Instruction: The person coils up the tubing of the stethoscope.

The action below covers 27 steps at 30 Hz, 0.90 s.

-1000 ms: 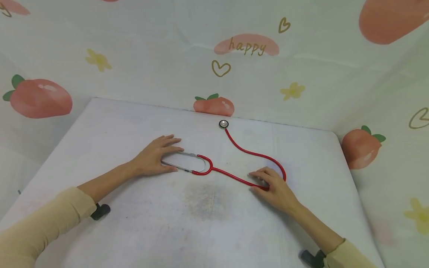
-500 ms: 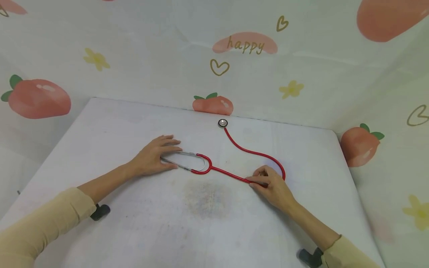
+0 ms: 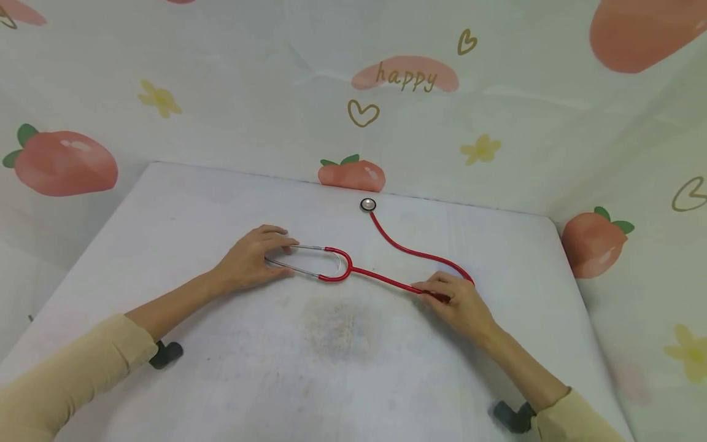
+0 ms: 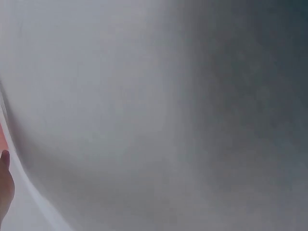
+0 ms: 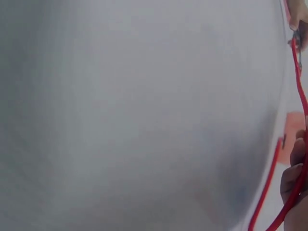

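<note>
A stethoscope with red tubing (image 3: 383, 280) stretches between the two hands in the head view. My left hand (image 3: 250, 259) grips the metal ear tubes (image 3: 308, 247) at the left end, thumb on the near side and fingers on the far side; the earpieces are hidden by the hand. Farther right, my right hand (image 3: 459, 305) pinches the red tube between thumb and fingers. From there the tube curves back to the round chest piece (image 3: 367, 205), which lies near the table's far edge. The right wrist view shows the tube (image 5: 300, 89) running through the right hand (image 5: 293, 185) at the frame's edge.
The white table (image 3: 342, 393) has a greyish stain at its middle. Behind it and at the sides hangs a pale cloth (image 3: 265, 92) printed with peaches, flowers and hearts. Dark wrist-camera mounts (image 3: 167, 355) show below both sleeves.
The right hand has closed its fingers on the red tube and moved slightly up. The yoke and ear tubes have shifted a little and appear lifted. The chest piece has stayed in place.
</note>
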Motion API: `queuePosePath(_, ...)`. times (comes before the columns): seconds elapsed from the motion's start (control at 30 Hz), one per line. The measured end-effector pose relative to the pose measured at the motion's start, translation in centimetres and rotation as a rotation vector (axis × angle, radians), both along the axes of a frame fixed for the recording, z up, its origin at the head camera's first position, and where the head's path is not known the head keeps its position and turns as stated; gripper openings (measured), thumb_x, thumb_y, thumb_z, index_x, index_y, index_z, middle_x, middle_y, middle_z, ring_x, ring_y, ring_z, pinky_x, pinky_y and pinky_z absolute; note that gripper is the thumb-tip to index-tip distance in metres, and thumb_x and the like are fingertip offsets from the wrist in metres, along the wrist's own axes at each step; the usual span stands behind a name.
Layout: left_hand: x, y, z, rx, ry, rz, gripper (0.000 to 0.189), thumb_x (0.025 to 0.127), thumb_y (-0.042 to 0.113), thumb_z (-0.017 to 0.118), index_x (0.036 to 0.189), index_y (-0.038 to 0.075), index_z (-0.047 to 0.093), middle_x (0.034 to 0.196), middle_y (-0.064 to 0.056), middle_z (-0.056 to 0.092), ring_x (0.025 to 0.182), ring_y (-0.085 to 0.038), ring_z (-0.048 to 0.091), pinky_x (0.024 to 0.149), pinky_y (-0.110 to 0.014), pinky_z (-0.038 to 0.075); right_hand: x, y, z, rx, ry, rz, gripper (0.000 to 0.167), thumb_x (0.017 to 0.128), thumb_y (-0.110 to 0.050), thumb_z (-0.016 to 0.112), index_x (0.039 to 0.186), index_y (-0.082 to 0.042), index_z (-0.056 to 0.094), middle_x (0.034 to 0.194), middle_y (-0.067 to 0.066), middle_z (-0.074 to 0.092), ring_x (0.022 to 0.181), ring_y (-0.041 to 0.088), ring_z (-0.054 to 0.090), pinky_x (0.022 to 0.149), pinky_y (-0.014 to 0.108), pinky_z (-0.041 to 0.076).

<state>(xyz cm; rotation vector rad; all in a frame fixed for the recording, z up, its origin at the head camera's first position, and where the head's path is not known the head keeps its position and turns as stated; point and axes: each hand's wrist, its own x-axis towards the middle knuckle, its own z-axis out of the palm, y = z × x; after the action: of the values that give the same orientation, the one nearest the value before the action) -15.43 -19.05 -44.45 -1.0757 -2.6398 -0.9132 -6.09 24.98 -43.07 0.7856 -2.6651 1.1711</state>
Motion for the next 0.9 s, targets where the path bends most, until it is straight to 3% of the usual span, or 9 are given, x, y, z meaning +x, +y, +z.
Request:
queuePosePath(0.17, 0.0, 0.0, 0.1, 0.061, -0.012, -0.038, 0.055, 0.075, 0.019, 0.089, 0.125, 0.014, 0.068, 0.101, 0.007, 0.068, 0.093, -0.010, 0.061, 0.081, -0.021, 0.049, -0.7, 0.1, 0.8, -0.014, 0.066, 0.022, 0.035, 0.076, 0.003, 0.083, 0.105, -0.018, 0.079, 0.088, -0.012, 0.066, 0.067, 0.003, 0.051, 0.053, 0.015, 0.043)
queuePosePath(0.33, -0.1, 0.0, 0.4, 0.098, -0.014, -0.062, 0.056, 0.075, 0.014, 0.089, 0.126, 0.011, 0.067, 0.098, 0.005, 0.068, 0.073, -0.007, 0.053, 0.067, -0.015, 0.043, -1.4, 0.1, 1.2, -0.047, 0.080, 0.039, 0.035, 0.076, 0.006, 0.082, 0.103, -0.015, 0.079, 0.088, -0.008, 0.066, 0.067, 0.004, 0.051, 0.053, 0.015, 0.042)
queuePosePath(0.63, -0.2, 0.6, 0.7, 0.082, -0.046, -0.044, 0.055, 0.075, 0.015, 0.089, 0.125, 0.009, 0.068, 0.095, 0.007, 0.067, 0.069, -0.006, 0.045, 0.062, -0.017, 0.037, -2.5, 0.0, 2.7, -0.094, 0.130, 0.098, 0.034, 0.071, 0.015, 0.079, 0.099, -0.005, 0.078, 0.087, 0.002, 0.067, 0.066, 0.012, 0.052, 0.052, 0.019, 0.041)
queuePosePath(0.9, -0.1, 1.4, 0.9, 0.089, -0.099, -0.066, 0.054, 0.075, 0.013, 0.088, 0.125, 0.005, 0.068, 0.098, 0.002, 0.067, 0.068, -0.007, 0.047, 0.061, -0.017, 0.039, -2.7, -1.4, 6.2, -0.176, 0.120, 0.128, 0.028, 0.070, 0.024, 0.074, 0.092, 0.007, 0.074, 0.081, 0.014, 0.067, 0.064, 0.016, 0.053, 0.051, 0.022, 0.043)
